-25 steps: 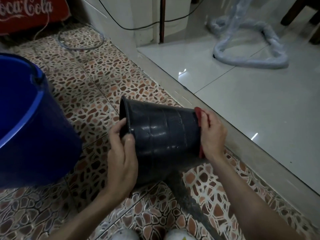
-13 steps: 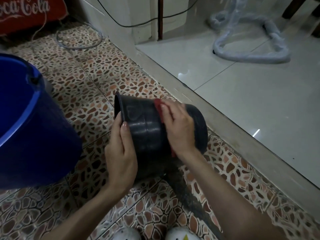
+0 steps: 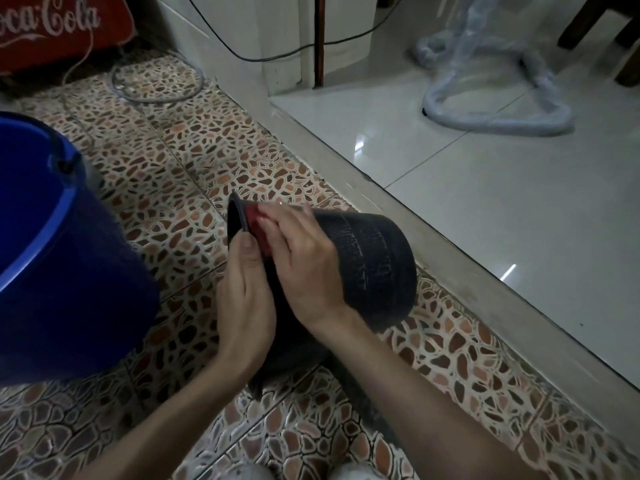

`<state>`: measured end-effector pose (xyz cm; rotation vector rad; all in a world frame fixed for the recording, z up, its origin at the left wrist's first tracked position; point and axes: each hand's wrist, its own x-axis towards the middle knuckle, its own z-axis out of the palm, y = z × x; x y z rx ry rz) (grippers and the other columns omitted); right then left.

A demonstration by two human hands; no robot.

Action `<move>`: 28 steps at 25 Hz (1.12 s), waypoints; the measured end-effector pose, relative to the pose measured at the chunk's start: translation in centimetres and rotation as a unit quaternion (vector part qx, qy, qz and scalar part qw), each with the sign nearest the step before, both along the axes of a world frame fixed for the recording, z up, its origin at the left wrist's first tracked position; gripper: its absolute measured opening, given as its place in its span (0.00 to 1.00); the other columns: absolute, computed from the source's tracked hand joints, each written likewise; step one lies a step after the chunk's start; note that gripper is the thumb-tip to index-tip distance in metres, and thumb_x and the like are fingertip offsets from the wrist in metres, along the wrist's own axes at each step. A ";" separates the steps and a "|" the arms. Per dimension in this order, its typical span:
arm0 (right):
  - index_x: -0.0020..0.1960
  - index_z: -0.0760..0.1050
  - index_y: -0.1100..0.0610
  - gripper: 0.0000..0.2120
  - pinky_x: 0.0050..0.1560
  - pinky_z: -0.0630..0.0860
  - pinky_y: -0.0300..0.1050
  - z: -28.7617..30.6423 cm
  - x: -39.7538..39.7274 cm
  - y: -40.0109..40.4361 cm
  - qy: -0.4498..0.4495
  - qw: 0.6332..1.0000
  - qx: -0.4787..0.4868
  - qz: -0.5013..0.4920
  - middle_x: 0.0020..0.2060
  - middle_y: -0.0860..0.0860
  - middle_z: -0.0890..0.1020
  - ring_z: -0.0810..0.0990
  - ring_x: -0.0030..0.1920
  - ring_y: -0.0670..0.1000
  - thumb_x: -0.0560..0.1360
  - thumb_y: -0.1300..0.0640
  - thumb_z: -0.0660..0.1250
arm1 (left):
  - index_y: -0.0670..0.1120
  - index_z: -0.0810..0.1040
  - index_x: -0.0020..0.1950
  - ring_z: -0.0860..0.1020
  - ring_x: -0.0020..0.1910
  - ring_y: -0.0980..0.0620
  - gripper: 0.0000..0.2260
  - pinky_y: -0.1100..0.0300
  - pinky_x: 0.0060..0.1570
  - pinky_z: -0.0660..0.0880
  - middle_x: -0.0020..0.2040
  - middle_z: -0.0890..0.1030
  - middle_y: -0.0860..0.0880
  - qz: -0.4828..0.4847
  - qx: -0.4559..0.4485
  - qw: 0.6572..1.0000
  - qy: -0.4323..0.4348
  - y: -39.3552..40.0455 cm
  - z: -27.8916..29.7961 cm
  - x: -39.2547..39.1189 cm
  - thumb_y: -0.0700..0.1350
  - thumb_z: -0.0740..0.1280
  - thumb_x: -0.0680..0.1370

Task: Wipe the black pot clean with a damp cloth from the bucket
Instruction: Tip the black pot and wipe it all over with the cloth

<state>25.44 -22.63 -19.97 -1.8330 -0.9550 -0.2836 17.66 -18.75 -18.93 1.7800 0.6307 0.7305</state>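
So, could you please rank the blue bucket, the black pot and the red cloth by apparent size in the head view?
1. blue bucket, though partly cropped and nearer the camera
2. black pot
3. red cloth, mostly hidden under the right hand

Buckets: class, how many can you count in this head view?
1. The blue bucket stands at the left edge on the patterned floor, left of the black pot; it is partly cut off, and others may sit outside view.

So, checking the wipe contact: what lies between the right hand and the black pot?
In the head view, a red cloth lies pressed between the right hand and the black pot, near its rim.
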 end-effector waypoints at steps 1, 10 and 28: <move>0.58 0.81 0.61 0.13 0.64 0.75 0.55 0.6 1.2 0.9 0.028 1.000 -0.014 0.004 0.52 0.55 0.85 0.82 0.53 0.53 0.82 0.56 0.61 | 0.64 0.70 0.61 0.76 0.51 0.75 0.13 0.80 0.46 0.69 0.50 0.78 0.75 -0.008 0.005 1.000 -0.008 -0.1 -0.5 -0.6 0.55 0.48 0.86; 0.58 0.82 0.52 0.11 0.53 0.72 0.36 -3.0 9.0 -10.8 0.195 0.940 -0.103 -0.260 0.50 0.48 0.85 0.81 0.51 0.46 0.82 0.52 0.62 | 0.65 0.69 0.67 0.76 0.55 0.73 0.15 0.79 0.45 0.72 0.55 0.77 0.75 -0.059 -0.013 0.998 0.001 0.1 -1.4 -3.4 0.54 0.50 0.84; 0.53 0.84 0.55 0.13 0.48 0.69 0.37 -2.8 11.0 -11.3 0.251 0.908 -0.129 -0.309 0.49 0.53 0.86 0.81 0.51 0.53 0.80 0.51 0.63 | 0.61 0.75 0.61 0.80 0.52 0.63 0.12 0.74 0.46 0.74 0.52 0.81 0.63 -0.005 -0.009 1.000 -0.019 -1.7 -2.4 -3.4 0.53 0.54 0.84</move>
